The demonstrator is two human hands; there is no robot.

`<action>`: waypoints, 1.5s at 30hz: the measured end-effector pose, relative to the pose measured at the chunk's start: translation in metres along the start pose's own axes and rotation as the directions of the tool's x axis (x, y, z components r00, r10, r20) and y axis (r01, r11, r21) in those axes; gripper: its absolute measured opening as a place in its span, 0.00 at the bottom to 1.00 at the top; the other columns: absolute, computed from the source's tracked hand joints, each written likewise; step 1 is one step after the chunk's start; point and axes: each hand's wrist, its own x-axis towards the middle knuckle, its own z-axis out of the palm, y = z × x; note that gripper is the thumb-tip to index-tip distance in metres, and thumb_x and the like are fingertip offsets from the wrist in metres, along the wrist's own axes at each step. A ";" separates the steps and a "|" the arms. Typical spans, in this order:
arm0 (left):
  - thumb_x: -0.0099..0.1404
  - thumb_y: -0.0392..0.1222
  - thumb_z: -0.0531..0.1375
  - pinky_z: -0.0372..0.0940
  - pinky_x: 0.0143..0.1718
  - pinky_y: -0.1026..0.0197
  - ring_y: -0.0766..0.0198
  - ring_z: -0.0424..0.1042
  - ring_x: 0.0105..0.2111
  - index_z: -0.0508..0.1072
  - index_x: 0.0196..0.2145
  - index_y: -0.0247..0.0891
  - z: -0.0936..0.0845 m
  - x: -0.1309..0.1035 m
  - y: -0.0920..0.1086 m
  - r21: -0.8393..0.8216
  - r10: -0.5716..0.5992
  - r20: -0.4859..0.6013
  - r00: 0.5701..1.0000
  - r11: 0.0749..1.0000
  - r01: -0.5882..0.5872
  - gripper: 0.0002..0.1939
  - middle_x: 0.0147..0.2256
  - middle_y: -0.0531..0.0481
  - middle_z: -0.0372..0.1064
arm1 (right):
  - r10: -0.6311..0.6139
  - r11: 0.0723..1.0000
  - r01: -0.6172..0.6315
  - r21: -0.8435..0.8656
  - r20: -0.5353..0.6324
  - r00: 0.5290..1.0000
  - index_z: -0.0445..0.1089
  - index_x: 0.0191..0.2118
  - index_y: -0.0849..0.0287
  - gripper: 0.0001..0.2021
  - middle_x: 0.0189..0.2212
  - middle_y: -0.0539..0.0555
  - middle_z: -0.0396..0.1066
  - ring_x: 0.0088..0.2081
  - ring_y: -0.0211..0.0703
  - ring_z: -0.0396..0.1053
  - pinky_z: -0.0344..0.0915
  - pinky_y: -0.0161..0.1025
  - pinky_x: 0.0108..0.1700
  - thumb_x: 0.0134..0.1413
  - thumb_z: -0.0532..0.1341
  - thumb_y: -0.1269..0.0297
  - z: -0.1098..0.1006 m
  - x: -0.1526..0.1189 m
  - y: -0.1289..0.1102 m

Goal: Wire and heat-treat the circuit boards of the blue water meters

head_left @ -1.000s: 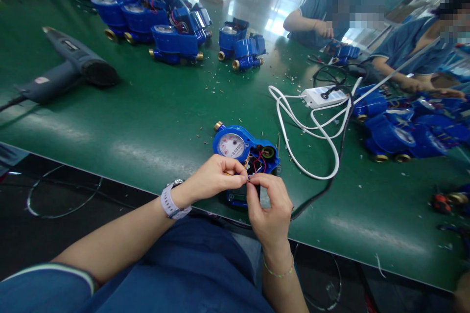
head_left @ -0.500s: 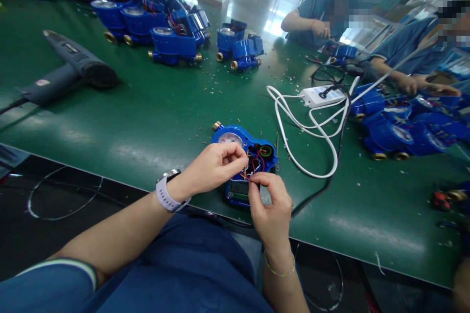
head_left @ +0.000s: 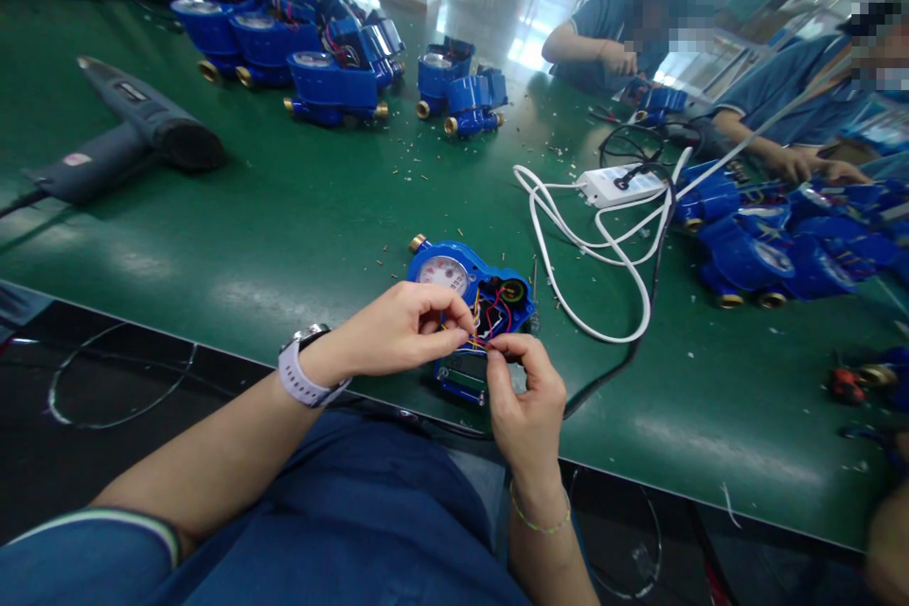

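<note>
A blue water meter (head_left: 461, 258) with a round dial (head_left: 443, 275) and a brass fitting lies in front of me near the table's front edge. Its wiring compartment stands uncovered, showing red, yellow and white wires (head_left: 487, 314). Below the compartment sits a display panel (head_left: 460, 371). My left hand (head_left: 404, 327) pinches thin wires between thumb and forefinger over the meter's lower left. At the right, my right hand (head_left: 525, 388) is closed in a pinch on wires close to the display. The wire ends between the fingertips are too small to make out.
Several blue meters (head_left: 333, 90) stand at the back, and more (head_left: 767, 256) lie at the right. A heat gun (head_left: 142, 128) rests at the left. A white power strip (head_left: 619, 185) with looped cable lies right of centre. Two co-workers sit across the table.
My left hand has moved slightly down and left, uncovering more of the dial. The right hand stays almost in place, still pinching. The meter has barely moved.
</note>
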 end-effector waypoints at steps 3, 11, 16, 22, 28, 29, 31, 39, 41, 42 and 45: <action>0.63 0.39 0.58 0.56 0.25 0.67 0.70 0.62 0.23 0.75 0.32 0.34 0.003 0.001 0.000 0.028 0.030 -0.028 0.999 0.999 -0.030 0.08 0.24 0.54 0.67 | -0.012 1.000 0.012 -0.006 0.003 1.000 0.68 0.36 0.57 0.06 0.31 0.49 0.69 0.34 0.41 0.66 0.62 0.39 0.37 0.61 0.57 0.73 0.001 0.001 -0.001; 0.62 0.36 0.59 0.55 0.25 0.68 0.71 0.62 0.22 0.75 0.31 0.34 0.010 0.005 -0.001 0.124 0.077 -0.038 0.996 0.990 -0.072 0.05 0.23 0.55 0.67 | -0.021 1.000 0.022 -0.013 0.012 1.000 0.68 0.35 0.58 0.05 0.29 0.49 0.68 0.32 0.41 0.65 0.62 0.38 0.35 0.62 0.57 0.71 0.004 0.002 -0.001; 0.64 0.38 0.57 0.56 0.26 0.67 0.70 0.63 0.23 0.73 0.30 0.34 0.012 0.007 0.001 0.072 0.019 -0.055 0.998 0.997 -0.015 0.08 0.23 0.54 0.67 | 0.038 0.999 -0.039 -0.030 -0.006 0.999 0.69 0.41 0.58 0.03 0.34 0.52 0.70 0.35 0.42 0.68 0.65 0.40 0.38 0.62 0.59 0.68 0.003 -0.008 0.003; 0.65 0.40 0.56 0.59 0.27 0.67 0.69 0.66 0.25 0.72 0.30 0.35 0.011 0.010 0.000 0.009 -0.012 -0.069 0.998 1.000 0.013 0.08 0.25 0.54 0.69 | 0.118 0.993 -0.119 0.026 0.038 0.992 0.68 0.49 0.58 0.10 0.39 0.56 0.71 0.32 0.40 0.70 0.69 0.38 0.33 0.63 0.58 0.68 0.005 -0.023 0.005; 0.66 0.37 0.58 0.64 0.34 0.65 0.67 0.72 0.32 0.73 0.42 0.36 0.012 0.010 -0.004 0.174 0.178 -0.198 0.964 0.974 -0.144 0.08 0.32 0.51 0.74 | 0.202 0.968 -0.206 0.146 0.043 0.978 0.69 0.49 0.58 0.10 0.29 0.50 0.69 0.26 0.37 0.67 0.66 0.33 0.28 0.63 0.58 0.68 0.002 -0.021 0.004; 0.66 0.36 0.59 0.66 0.37 0.64 0.65 0.73 0.36 0.73 0.43 0.36 0.011 0.010 -0.004 0.206 0.238 -0.227 0.944 0.960 -0.192 0.08 0.35 0.50 0.74 | 0.211 0.962 -0.215 0.166 0.043 0.977 0.69 0.49 0.58 0.10 0.30 0.50 0.70 0.26 0.37 0.68 0.66 0.33 0.27 0.63 0.59 0.68 0.001 -0.019 0.004; 0.66 0.36 0.59 0.67 0.42 0.62 0.64 0.73 0.41 0.74 0.39 0.37 0.009 0.010 -0.005 0.264 0.354 -0.241 0.904 0.920 -0.290 0.05 0.40 0.47 0.74 | 0.217 0.956 -0.221 0.192 0.042 0.975 0.69 0.48 0.58 0.09 0.32 0.52 0.71 0.27 0.37 0.69 0.66 0.32 0.27 0.63 0.59 0.67 -0.001 -0.016 0.003; 0.68 0.37 0.58 0.69 0.40 0.62 0.63 0.75 0.40 0.77 0.37 0.38 0.001 0.013 -0.005 0.402 0.390 -0.145 0.909 0.863 -0.306 0.06 0.41 0.47 0.75 | 0.230 0.936 -0.250 0.249 0.105 0.967 0.70 0.46 0.58 0.08 0.31 0.52 0.72 0.28 0.38 0.70 0.66 0.32 0.24 0.63 0.59 0.66 -0.007 -0.007 0.003; 0.68 0.38 0.58 0.68 0.38 0.63 0.64 0.75 0.39 0.77 0.39 0.39 0.001 0.015 -0.004 0.434 0.392 -0.133 0.910 0.849 -0.302 0.07 0.41 0.48 0.75 | 0.221 0.933 -0.244 0.266 0.114 0.969 0.71 0.46 0.58 0.08 0.31 0.52 0.72 0.27 0.38 0.70 0.65 0.31 0.23 0.63 0.59 0.66 -0.008 -0.006 0.002; 0.68 0.39 0.58 0.68 0.37 0.63 0.64 0.75 0.38 0.77 0.39 0.39 0.001 0.016 -0.003 0.451 0.394 -0.129 0.910 0.841 -0.300 0.07 0.41 0.48 0.75 | 0.222 0.931 -0.245 0.271 0.111 0.969 0.71 0.46 0.58 0.08 0.31 0.52 0.72 0.27 0.38 0.70 0.65 0.31 0.23 0.63 0.59 0.67 -0.008 -0.005 0.001; 0.68 0.39 0.57 0.66 0.36 0.62 0.63 0.74 0.37 0.77 0.37 0.37 0.001 0.018 0.000 0.464 0.374 -0.122 0.919 0.840 -0.280 0.08 0.41 0.47 0.74 | 0.228 0.930 -0.246 0.273 0.096 0.969 0.72 0.45 0.56 0.08 0.32 0.51 0.73 0.27 0.37 0.69 0.64 0.30 0.23 0.62 0.59 0.69 -0.009 -0.004 0.000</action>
